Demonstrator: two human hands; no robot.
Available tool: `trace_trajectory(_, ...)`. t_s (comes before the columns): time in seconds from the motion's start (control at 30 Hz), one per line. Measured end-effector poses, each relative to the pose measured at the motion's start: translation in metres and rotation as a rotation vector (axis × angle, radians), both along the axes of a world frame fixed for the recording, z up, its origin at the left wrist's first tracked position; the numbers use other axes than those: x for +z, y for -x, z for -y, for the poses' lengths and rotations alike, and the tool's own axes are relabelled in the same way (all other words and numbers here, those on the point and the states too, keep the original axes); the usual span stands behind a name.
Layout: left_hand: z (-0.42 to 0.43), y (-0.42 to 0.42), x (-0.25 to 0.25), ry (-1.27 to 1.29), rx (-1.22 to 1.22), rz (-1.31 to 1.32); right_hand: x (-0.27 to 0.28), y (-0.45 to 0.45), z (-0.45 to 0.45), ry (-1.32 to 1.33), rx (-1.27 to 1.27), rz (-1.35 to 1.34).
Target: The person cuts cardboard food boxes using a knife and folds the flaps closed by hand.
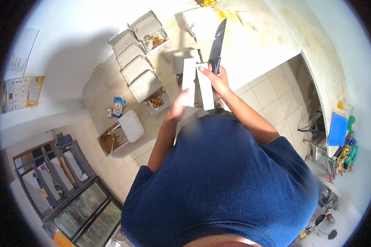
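Observation:
My left hand (179, 106) is closed on the left side of a small white cardboard box (189, 78), held in front of my body at the table's edge. My right hand (219, 82) is wrapped round the black handle of a large knife (218, 41), its blade pointing up and away from me. The right thumb also presses on the box's right-hand white panel (206, 88). A dark gap runs between the two panels. Just beyond it stands an open box lid (184, 59), partly hidden by the carton.
Several open white boxes with brown food (156, 101) line the table's left part. A tub of brown food (107, 140) with a white lid sits at the near left corner, by a blue packet (118, 106). Bananas (205, 3) and a white box stack (200, 22) are at the back.

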State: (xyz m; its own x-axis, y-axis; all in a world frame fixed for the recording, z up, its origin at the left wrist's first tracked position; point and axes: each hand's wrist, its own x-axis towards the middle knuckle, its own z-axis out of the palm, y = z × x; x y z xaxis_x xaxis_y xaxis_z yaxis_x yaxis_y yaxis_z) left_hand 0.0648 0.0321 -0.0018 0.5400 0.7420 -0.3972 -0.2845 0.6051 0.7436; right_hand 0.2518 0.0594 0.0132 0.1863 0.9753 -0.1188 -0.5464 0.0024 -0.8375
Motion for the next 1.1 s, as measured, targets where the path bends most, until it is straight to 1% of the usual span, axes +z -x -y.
trace_trajectory(0.03,0.000,-0.003,-0.002,-0.038,-0.012,-0.029,-0.006,-0.002,-0.003,0.002,0.028,0.061)
trace_trajectory(0.07,-0.001,-0.005,-0.005,-0.075,-0.025,-0.058,-0.009,0.000,-0.004,0.033,-0.036,0.055)
trace_trajectory(0.13,-0.005,-0.008,-0.005,-0.130,-0.038,-0.105,0.002,0.009,-0.007,0.097,-0.165,0.043)
trace_trajectory(0.17,-0.006,-0.009,-0.005,-0.146,-0.039,-0.122,-0.006,0.008,-0.010,0.033,-0.201,0.044)
trace_trajectory(0.27,-0.005,-0.014,-0.006,-0.074,0.031,-0.135,-0.015,0.004,-0.008,0.104,-0.134,0.118)
trace_trajectory(0.37,-0.010,-0.018,-0.016,0.020,0.130,-0.054,-0.004,0.006,-0.001,-0.029,-0.048,0.144)
trace_trajectory(0.4,-0.011,-0.019,-0.020,0.043,0.164,-0.015,0.000,0.006,0.003,-0.110,0.008,0.189)
trace_trajectory(0.43,-0.011,-0.024,0.010,0.049,0.178,-0.001,0.003,0.002,0.007,-0.194,0.064,0.234)
trace_trajectory(0.53,-0.021,-0.021,0.029,0.076,0.114,0.056,0.004,-0.015,0.016,-0.174,0.303,0.316)
trace_trajectory(0.6,-0.021,-0.023,0.040,0.080,0.134,0.046,0.012,-0.013,0.024,-0.003,0.334,0.177)
trace_trajectory(0.63,-0.021,-0.024,0.045,0.088,0.131,0.067,0.014,-0.013,0.022,0.006,0.273,0.151)
trace_trajectory(0.67,-0.021,-0.024,0.047,0.095,0.127,0.087,0.012,-0.014,0.021,0.023,0.257,0.168)
trace_trajectory(0.77,-0.021,-0.026,0.043,0.067,0.120,0.005,0.012,-0.015,0.016,0.062,0.207,0.194)
trace_trajectory(0.87,-0.019,-0.034,0.038,0.063,0.130,-0.023,0.018,-0.021,0.013,0.045,0.242,0.221)
trace_trajectory(1.0,-0.017,-0.047,0.036,0.013,0.207,-0.058,0.010,-0.026,0.013,-0.090,0.272,0.273)
trace_trajectory(1.1,-0.011,-0.057,0.037,0.060,0.254,-0.124,0.005,-0.028,0.011,-0.162,0.313,0.288)
